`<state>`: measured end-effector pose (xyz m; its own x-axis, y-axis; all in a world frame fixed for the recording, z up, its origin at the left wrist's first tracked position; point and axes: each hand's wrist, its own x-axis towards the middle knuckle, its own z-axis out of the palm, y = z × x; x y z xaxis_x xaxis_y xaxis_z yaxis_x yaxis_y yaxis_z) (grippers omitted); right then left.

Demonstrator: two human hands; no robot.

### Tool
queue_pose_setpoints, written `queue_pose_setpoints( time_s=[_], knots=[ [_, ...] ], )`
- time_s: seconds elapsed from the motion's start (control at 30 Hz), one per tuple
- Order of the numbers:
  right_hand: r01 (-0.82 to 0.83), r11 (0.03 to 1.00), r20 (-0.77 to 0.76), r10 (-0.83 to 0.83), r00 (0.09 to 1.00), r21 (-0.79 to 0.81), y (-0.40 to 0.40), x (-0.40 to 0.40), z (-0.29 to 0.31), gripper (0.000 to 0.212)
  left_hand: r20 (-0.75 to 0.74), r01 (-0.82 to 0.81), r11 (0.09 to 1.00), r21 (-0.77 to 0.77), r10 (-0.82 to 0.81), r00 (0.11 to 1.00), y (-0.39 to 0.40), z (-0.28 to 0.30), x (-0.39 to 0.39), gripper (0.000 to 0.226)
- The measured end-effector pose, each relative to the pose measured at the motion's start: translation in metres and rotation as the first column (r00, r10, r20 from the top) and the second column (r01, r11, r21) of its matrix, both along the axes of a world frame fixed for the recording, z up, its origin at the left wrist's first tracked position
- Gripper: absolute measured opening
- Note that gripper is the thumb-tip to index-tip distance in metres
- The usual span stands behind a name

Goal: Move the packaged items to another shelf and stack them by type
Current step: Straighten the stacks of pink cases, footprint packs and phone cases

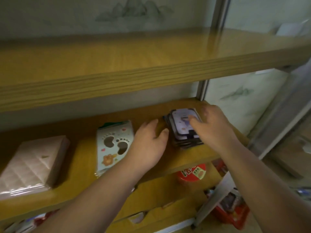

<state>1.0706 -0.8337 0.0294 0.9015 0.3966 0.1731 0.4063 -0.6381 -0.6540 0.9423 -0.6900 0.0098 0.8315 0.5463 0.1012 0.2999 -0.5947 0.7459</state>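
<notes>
Three piles lie on the middle wooden shelf (80, 167). A dark stack of carded packages (182, 126) with a purple-and-white top card sits at the right end. My right hand (212, 126) rests on the stack's right side, thumb over the top card, fingers apart. My left hand (149, 142) hovers just left of the stack, fingers spread, holding nothing. A pile of footprint-pattern packages (112, 143) lies in the middle, partly under my left wrist. A pink quilted packet stack (32, 163) sits at the left.
An upper wooden shelf (134, 64) juts out overhead. Grey metal uprights (202, 89) frame the right side. Below, a red-lidded jar (191, 173), a cardboard box (159, 199) and a red basket (232, 214) of goods crowd the lower level.
</notes>
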Motion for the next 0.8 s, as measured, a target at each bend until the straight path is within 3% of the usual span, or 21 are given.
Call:
queue_pose_setpoints(
  time_s=[0.1, 0.17, 0.27, 0.33, 0.4, 0.5, 0.6, 0.67, 0.8],
  knots=[
    [0.002, 0.998, -0.303, -0.020, 0.953, -0.059, -0.022, 0.031, -0.012, 0.062, -0.019, 0.016, 0.996, -0.082, -0.017, 1.000, -0.030, -0.007, 0.027, 0.050],
    [-0.072, 0.997, -0.456, 0.049, 0.888, -0.034, -0.026, 0.039, -0.023, 0.065, -0.045, -0.002, 0.973, -0.231, -0.008, 0.999, -0.044, -0.014, 0.043, 0.039],
    [-0.168, 0.980, -0.447, 0.196, 0.873, 0.103, -0.026, 0.043, -0.032, 0.026, -0.082, -0.120, 0.909, -0.398, 0.095, 0.992, -0.058, -0.020, 0.062, 0.013],
    [-0.207, 0.968, -0.445, 0.249, 0.860, 0.142, -0.026, 0.047, -0.035, 0.017, -0.059, -0.189, 0.847, -0.496, 0.184, 0.981, -0.061, -0.021, 0.071, 0.016],
    [-0.225, 0.959, -0.472, 0.281, 0.836, 0.172, -0.029, 0.050, -0.037, 0.017, -0.062, -0.255, 0.774, -0.580, 0.270, 0.961, -0.063, -0.013, 0.079, 0.004],
    [-0.215, 0.950, -0.496, 0.303, 0.814, 0.227, -0.040, 0.057, -0.040, 0.013, -0.126, -0.336, 0.616, -0.713, 0.358, 0.925, -0.062, -0.004, 0.088, 0.029],
    [-0.208, 0.939, -0.516, 0.326, 0.792, 0.274, -0.051, 0.065, -0.042, 0.013, -0.174, -0.316, 0.511, -0.799, 0.307, 0.936, -0.061, 0.003, 0.095, 0.032],
    [-0.236, 0.925, -0.523, 0.365, 0.770, 0.299, -0.056, 0.068, -0.042, 0.014, -0.175, -0.294, 0.511, -0.808, 0.267, 0.948, -0.064, 0.005, 0.100, 0.031],
    [-0.287, 0.898, -0.547, 0.432, 0.718, 0.333, -0.063, 0.071, -0.042, 0.014, -0.126, -0.284, 0.669, -0.687, 0.275, 0.953, -0.071, 0.002, 0.099, 0.021]
  ],
)
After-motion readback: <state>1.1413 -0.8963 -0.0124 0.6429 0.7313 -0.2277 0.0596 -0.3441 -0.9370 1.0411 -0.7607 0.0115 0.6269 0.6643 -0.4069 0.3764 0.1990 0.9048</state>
